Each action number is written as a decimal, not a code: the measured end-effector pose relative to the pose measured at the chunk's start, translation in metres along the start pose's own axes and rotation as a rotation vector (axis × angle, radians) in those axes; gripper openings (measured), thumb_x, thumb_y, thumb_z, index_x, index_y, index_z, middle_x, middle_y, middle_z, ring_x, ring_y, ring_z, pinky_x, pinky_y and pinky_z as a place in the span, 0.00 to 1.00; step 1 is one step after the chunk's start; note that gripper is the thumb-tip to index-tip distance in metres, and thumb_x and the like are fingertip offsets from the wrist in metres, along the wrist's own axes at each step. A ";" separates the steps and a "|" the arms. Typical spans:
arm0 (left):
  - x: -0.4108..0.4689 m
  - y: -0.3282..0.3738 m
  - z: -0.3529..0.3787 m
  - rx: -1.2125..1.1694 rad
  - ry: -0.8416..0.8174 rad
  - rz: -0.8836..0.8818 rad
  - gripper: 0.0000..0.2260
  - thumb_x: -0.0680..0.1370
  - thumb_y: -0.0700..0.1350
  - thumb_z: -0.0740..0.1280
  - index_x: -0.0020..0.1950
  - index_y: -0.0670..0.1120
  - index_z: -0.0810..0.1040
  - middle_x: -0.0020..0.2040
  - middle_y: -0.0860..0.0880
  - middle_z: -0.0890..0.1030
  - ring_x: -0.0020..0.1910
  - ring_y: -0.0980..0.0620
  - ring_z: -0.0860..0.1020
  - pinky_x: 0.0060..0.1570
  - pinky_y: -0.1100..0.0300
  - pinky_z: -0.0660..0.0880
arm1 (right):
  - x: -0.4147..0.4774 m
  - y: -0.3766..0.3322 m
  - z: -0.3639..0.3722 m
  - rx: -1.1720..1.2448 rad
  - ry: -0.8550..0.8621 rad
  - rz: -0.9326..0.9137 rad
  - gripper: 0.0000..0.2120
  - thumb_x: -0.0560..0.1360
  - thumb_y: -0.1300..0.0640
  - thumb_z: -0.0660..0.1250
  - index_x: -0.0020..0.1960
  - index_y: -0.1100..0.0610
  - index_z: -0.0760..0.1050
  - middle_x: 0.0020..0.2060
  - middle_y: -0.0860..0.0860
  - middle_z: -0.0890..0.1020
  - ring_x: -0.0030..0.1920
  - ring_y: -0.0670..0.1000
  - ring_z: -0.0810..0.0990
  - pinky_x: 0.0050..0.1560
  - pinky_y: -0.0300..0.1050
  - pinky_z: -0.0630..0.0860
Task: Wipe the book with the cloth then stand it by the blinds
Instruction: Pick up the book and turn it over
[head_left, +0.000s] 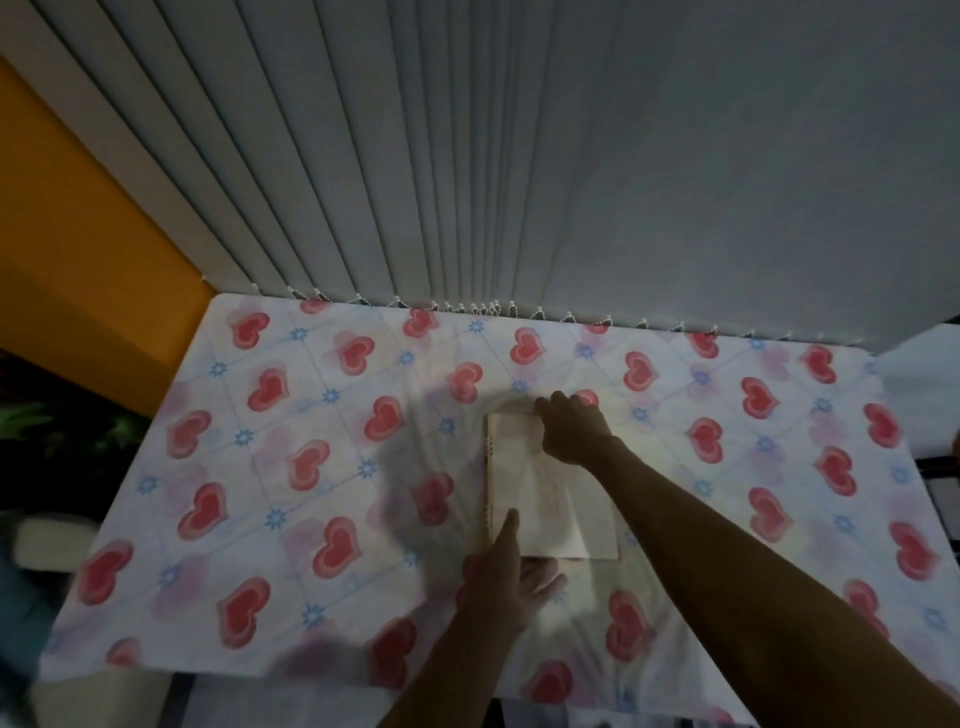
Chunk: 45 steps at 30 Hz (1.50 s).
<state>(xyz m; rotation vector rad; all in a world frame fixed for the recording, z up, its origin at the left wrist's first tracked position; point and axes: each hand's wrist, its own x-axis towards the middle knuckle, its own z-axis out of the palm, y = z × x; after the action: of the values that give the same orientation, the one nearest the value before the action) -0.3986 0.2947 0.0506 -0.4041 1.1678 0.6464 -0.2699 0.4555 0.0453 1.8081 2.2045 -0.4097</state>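
Observation:
A pale book (524, 467) with a spiral binding along its left side lies flat on the heart-patterned tablecloth (311, 441), a little right of the middle. My right hand (574, 431) is at the book's far edge with its fingers curled over that edge. My left hand (506, 577) is at the near left corner, thumb on the cover and fingers at the near edge. No wiping cloth is visible. Grey vertical blinds (467, 208) hang behind the table's far edge.
The blinds' beaded bottom chain (488, 309) runs along the far edge of the table. An orange wall (78, 249) stands at the left, with dark plants (62, 421) below it. Dark furniture (940, 478) shows past the right edge.

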 end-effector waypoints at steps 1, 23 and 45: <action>0.001 0.000 -0.001 -0.009 -0.016 -0.011 0.17 0.77 0.52 0.73 0.48 0.41 0.73 0.33 0.44 0.70 0.24 0.50 0.71 0.54 0.42 0.79 | 0.002 -0.001 -0.001 -0.003 -0.002 0.011 0.18 0.79 0.57 0.65 0.68 0.58 0.72 0.57 0.59 0.78 0.56 0.60 0.80 0.54 0.56 0.82; -0.002 -0.009 -0.016 -0.022 -0.007 0.022 0.22 0.76 0.54 0.74 0.58 0.38 0.75 0.55 0.39 0.81 0.57 0.40 0.81 0.58 0.44 0.76 | -0.007 -0.004 -0.027 0.021 -0.074 0.080 0.18 0.81 0.55 0.63 0.70 0.53 0.74 0.61 0.57 0.77 0.60 0.58 0.77 0.63 0.57 0.77; -0.100 0.001 0.027 0.396 0.121 0.825 0.21 0.75 0.42 0.74 0.66 0.42 0.72 0.53 0.44 0.82 0.48 0.45 0.82 0.33 0.59 0.82 | -0.157 0.039 -0.091 0.694 0.159 0.054 0.28 0.79 0.66 0.60 0.78 0.53 0.64 0.73 0.56 0.74 0.68 0.61 0.75 0.67 0.59 0.75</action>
<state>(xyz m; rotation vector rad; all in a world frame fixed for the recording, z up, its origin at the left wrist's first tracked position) -0.4049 0.2863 0.1531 0.4140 1.5413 1.0737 -0.2035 0.3540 0.1861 2.2841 2.2774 -1.1726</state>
